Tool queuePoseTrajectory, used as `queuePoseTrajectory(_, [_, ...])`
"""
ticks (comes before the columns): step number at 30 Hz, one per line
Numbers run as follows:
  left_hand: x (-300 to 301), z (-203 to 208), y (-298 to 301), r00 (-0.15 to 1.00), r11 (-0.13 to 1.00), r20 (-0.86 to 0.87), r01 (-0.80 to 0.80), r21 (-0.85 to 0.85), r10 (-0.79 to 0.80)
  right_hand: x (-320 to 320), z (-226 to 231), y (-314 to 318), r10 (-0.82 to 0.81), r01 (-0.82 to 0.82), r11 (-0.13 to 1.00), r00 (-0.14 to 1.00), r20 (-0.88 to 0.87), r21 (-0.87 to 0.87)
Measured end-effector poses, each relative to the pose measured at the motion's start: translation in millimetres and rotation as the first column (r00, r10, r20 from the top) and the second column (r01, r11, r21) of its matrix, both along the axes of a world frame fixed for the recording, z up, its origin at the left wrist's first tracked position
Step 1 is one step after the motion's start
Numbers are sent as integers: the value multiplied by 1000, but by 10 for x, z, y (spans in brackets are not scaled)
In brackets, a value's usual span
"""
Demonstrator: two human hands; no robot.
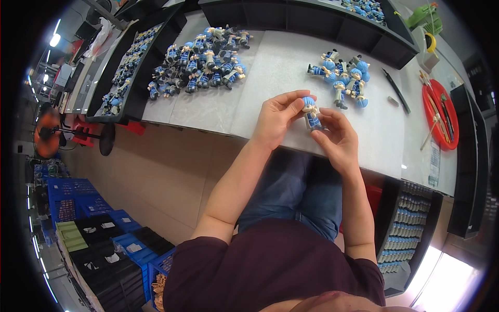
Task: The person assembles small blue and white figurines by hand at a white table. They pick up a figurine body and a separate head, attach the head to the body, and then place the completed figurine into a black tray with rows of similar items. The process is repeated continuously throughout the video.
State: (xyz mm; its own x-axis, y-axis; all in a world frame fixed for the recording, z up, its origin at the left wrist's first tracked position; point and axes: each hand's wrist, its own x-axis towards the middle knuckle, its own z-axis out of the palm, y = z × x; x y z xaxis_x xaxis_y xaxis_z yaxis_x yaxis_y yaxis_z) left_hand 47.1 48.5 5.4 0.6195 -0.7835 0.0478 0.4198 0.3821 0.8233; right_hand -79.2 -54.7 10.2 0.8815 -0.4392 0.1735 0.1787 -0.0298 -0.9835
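Observation:
Between my two hands, just above the table's front edge, is a small blue-haired figurine (311, 115) with a blue outfit. My left hand (278, 117) pinches it by the head with thumb and fingers. The thumb and fingers of my right hand (338, 136) close on its lower body from the other side. Beyond my hands lies a small cluster of blue-haired figurines (347, 78), some lying down. Farther left, a larger heap of figurines in blue and grey (200, 60) covers part of the white tabletop (265, 67).
A dark pen-like tool (396, 91) lies right of the cluster. At the right edge is a red oval tray (430, 112) with brushes or sticks. Black trays with figurines stand at left (99, 112), along the back (312, 25) and at lower right (382, 244).

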Motion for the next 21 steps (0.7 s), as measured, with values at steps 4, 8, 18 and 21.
queuePoseTrajectory(4, [0,-1,5,1000,1000,20,5,-20,-4,5,-17,-13,14,-14,999,1000,-1,31])
queuePoseTrajectory(8, [7,-28,2,1000,999,27,15,-37,-14,8,-29,-14,18,-18,999,1000,10,45])
queuePoseTrajectory(18, [-11,4,-4,1000,999,16,22,38,-23,9,-42,-4,-39,39,998,999,-3,45])
queuePoseTrajectory(21, [-14,-15,-10,999,997,30,27,68,-29,6,-43,-4,-54,54,999,999,5,3])
